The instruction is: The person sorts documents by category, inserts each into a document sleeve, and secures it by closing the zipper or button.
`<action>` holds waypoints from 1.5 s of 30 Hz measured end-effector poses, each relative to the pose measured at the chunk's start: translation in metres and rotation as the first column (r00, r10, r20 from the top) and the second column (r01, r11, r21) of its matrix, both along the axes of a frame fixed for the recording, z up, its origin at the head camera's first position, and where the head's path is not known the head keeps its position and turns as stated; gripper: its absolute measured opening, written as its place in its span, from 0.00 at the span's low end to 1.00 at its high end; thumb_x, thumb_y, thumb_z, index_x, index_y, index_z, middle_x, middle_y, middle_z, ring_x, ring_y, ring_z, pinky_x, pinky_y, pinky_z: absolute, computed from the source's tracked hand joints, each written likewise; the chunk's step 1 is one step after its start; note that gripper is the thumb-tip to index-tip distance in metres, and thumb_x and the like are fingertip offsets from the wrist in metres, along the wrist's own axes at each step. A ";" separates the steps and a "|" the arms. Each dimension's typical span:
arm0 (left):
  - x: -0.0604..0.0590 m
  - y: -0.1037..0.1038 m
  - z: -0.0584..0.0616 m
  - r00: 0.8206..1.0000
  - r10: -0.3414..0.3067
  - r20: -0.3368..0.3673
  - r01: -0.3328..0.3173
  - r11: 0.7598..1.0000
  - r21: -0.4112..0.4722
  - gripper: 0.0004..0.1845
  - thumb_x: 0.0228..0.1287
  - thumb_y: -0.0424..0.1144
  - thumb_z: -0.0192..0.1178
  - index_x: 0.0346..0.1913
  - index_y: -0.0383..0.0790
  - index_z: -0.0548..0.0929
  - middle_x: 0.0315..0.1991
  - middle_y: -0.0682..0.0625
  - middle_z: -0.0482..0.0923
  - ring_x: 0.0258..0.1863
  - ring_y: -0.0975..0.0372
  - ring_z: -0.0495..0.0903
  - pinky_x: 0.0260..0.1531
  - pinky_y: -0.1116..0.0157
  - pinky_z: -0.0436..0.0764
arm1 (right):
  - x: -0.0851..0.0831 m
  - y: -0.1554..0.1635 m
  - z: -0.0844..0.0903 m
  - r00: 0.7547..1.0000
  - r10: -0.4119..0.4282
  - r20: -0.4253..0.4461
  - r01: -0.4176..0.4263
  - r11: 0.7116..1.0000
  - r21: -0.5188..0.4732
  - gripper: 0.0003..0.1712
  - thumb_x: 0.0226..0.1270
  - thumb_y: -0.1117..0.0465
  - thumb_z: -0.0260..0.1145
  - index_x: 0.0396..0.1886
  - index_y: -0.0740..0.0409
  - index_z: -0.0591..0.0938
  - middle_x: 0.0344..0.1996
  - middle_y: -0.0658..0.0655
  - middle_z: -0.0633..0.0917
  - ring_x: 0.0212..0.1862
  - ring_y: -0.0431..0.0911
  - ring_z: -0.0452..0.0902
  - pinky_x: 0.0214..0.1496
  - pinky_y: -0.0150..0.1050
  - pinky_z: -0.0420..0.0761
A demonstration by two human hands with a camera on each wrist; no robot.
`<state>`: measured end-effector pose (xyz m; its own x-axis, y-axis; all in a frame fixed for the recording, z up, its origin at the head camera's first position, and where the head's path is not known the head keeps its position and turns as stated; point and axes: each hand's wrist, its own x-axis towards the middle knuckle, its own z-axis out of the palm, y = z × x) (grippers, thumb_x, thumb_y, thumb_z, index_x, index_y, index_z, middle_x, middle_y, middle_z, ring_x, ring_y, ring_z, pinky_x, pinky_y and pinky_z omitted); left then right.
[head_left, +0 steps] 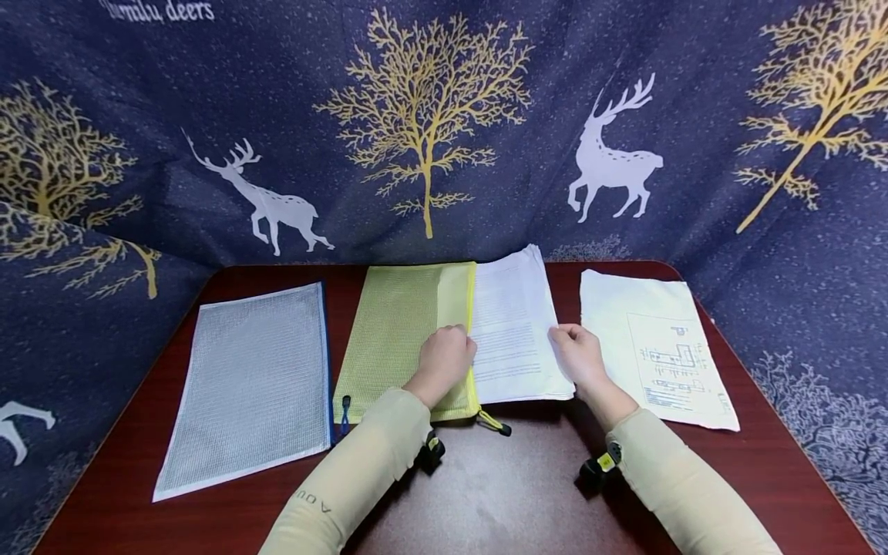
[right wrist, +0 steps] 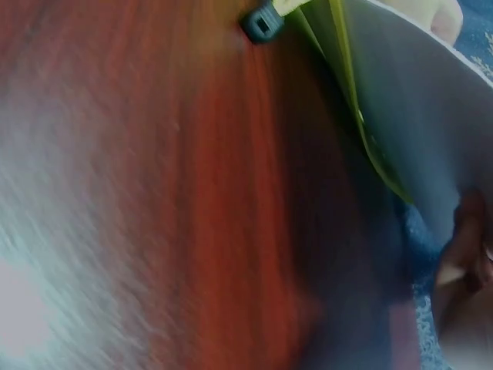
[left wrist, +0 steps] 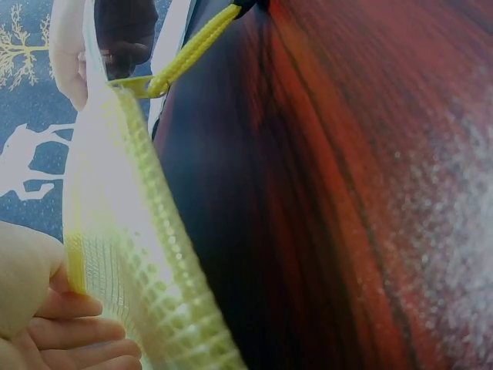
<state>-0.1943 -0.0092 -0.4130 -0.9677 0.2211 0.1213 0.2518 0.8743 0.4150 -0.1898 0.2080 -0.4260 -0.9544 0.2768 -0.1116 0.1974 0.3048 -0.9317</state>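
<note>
A yellow mesh zipper pouch [head_left: 388,331] lies at the middle of the table, its bright yellow open edge facing right. My left hand [head_left: 447,356] pinches that edge, and in the left wrist view the fingers [left wrist: 73,333] curl on the pouch's mesh [left wrist: 166,262]. A stack of printed paper [head_left: 509,324] sits partly inside the pouch, with a strip showing through the mesh and the larger part sticking out to the right. My right hand [head_left: 581,356] pinches the stack's right edge. In the right wrist view the sheets [right wrist: 431,116] stand tilted above the table.
To the left lies a white mesh pouch [head_left: 250,385] with a blue zipper edge. On the right rests a sheet with a line drawing [head_left: 666,354]. A yellow zipper pull [head_left: 494,422] hangs off the yellow pouch's near corner. Behind the dark red table [head_left: 513,493] hangs a patterned cloth [head_left: 486,208].
</note>
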 end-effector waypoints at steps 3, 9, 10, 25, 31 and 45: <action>0.001 0.000 -0.002 1.000 0.004 -0.020 -0.004 1.000 0.000 0.14 0.62 0.35 0.52 0.19 0.41 0.70 0.16 0.51 0.69 0.15 0.62 0.67 0.13 0.70 0.66 | -0.003 0.005 0.002 0.998 0.047 0.031 -0.047 0.999 0.020 0.18 0.68 0.58 0.54 0.46 0.71 0.77 0.32 0.55 0.79 0.31 0.37 0.71 0.33 0.28 0.74; 0.003 -0.001 -0.005 0.999 -0.005 -0.046 0.005 1.000 0.000 0.13 0.62 0.35 0.53 0.19 0.41 0.71 0.16 0.50 0.70 0.15 0.62 0.67 0.13 0.70 0.66 | -0.015 0.017 0.005 0.980 0.165 0.107 -0.169 0.985 0.023 0.23 0.69 0.58 0.52 0.55 0.73 0.73 0.38 0.60 0.81 0.28 0.35 0.73 0.31 0.29 0.76; 0.003 0.000 -0.006 0.999 -0.006 -0.042 0.006 1.000 -0.001 0.13 0.62 0.35 0.53 0.19 0.41 0.71 0.16 0.50 0.70 0.15 0.62 0.67 0.13 0.70 0.66 | -0.018 0.019 0.006 0.976 0.183 0.122 -0.185 0.983 0.008 0.24 0.70 0.58 0.51 0.56 0.73 0.72 0.36 0.58 0.81 0.27 0.35 0.74 0.29 0.29 0.77; 0.004 0.001 -0.008 1.000 -0.005 0.008 0.005 0.999 0.050 0.11 0.61 0.34 0.53 0.21 0.40 0.71 0.16 0.50 0.69 0.15 0.62 0.67 0.14 0.70 0.68 | -0.046 0.031 0.011 0.924 0.281 0.259 -0.291 0.957 0.000 0.26 0.69 0.62 0.54 0.61 0.75 0.68 0.26 0.51 0.82 0.25 0.38 0.80 0.31 0.35 0.84; 0.003 0.002 -0.004 0.996 0.009 0.085 -0.013 0.999 0.051 0.07 0.62 0.35 0.54 0.27 0.38 0.73 0.19 0.50 0.71 0.16 0.62 0.70 0.14 0.71 0.70 | -0.046 0.028 0.013 0.935 0.245 0.255 -0.270 0.961 0.065 0.25 0.67 0.63 0.55 0.59 0.76 0.70 0.28 0.55 0.81 0.24 0.37 0.78 0.28 0.34 0.83; -0.002 0.001 -0.006 0.982 0.074 0.172 -0.101 0.983 0.152 0.16 0.60 0.33 0.54 0.17 0.44 0.64 0.13 0.54 0.63 0.12 0.64 0.62 0.12 0.70 0.64 | -0.042 0.026 0.015 0.952 0.222 0.211 -0.242 0.967 0.076 0.24 0.69 0.62 0.53 0.60 0.74 0.70 0.30 0.57 0.83 0.24 0.35 0.78 0.28 0.32 0.83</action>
<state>-0.1966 -0.0085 -0.4192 -0.9920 0.1252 -0.0151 0.0934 0.8094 0.5799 -0.2320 0.2341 -0.4105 -0.9546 0.0697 -0.2897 0.2890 0.4534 -0.8431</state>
